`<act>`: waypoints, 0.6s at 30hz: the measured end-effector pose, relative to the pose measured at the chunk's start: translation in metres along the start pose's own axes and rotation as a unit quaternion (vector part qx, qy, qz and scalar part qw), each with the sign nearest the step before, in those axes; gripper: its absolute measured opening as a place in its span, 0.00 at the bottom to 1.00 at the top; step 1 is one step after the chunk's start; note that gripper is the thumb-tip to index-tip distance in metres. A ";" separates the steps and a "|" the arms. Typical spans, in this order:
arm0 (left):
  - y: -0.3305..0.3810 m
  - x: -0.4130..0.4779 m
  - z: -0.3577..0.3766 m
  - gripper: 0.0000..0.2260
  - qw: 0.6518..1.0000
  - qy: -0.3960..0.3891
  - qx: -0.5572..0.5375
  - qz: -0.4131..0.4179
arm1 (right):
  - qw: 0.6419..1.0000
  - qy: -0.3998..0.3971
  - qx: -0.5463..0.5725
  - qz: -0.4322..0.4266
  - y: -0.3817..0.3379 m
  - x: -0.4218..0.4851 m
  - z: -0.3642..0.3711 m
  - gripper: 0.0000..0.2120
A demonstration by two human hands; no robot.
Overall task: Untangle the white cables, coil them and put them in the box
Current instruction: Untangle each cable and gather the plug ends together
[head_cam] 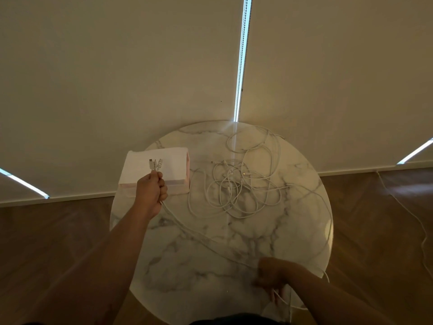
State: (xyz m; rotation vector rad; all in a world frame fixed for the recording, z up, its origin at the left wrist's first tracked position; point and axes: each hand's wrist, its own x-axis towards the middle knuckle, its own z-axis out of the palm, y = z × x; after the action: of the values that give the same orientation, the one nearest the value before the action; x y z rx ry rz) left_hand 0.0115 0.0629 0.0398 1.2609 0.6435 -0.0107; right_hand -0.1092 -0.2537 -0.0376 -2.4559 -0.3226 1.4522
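At far left a bright slit (pixel 25 184) of daylight cuts the cream blinds (pixel 117 66), which fill the upper half of the view; below them a pale skirting (pixel 58 201) meets a brown wooden floor (pixel 58 242); the round marble surface (pixel 210 259), white with grey veins, stands close against the blinds.

On its far left part sits the box (pixel 187 171), white on top with a pink side wall; its left end seems to reach past the rim; the left hand (pixel 152 191) is raised in front of it, fingers (pixel 161 184) curled round a bunch of cable ends, three plugs (pixel 155 164) standing up out of the fist over the box; strands (pixel 187 232) run from under the hand across the bare marble toward the near right edge.

Just right of the box, not touching it, the cables (pixel 236 186) lie in a loose white tangle; a second slit (pixel 241 55) drops to the far edge and shows as a pale streak on the marble.

At the near edge the right hand (pixel 271 277) is blurred, fingers (pixel 273 294) pointing down with a thin strand beside them; I cannot tell whether they hold it; at far right a loose cable (pixel 419 226) trails over the floor.
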 end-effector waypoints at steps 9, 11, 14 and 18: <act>-0.027 -0.016 0.014 0.16 0.993 -0.066 0.095 -0.003 | 0.993 0.086 -0.079 -0.013 -0.019 0.010 -0.011 0.36; -0.033 -0.020 0.014 0.16 0.992 -0.080 0.101 0.003 | 0.988 0.138 -0.058 -0.025 -0.018 0.013 -0.013 0.36; -0.038 -0.023 0.014 0.16 0.989 -0.090 0.115 0.014 | 0.993 0.095 -0.068 -0.014 -0.010 0.015 -0.012 0.39; -0.041 -0.022 0.010 0.16 0.989 -0.086 0.120 0.021 | 0.992 -0.018 -0.125 -0.009 0.007 0.015 -0.005 0.53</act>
State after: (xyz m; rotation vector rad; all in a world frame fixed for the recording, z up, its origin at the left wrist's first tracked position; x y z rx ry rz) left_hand -0.0163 0.0332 0.0156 1.4872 0.4761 -0.1650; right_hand -0.0976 -0.2557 -0.0498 -2.6125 -0.5656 1.5332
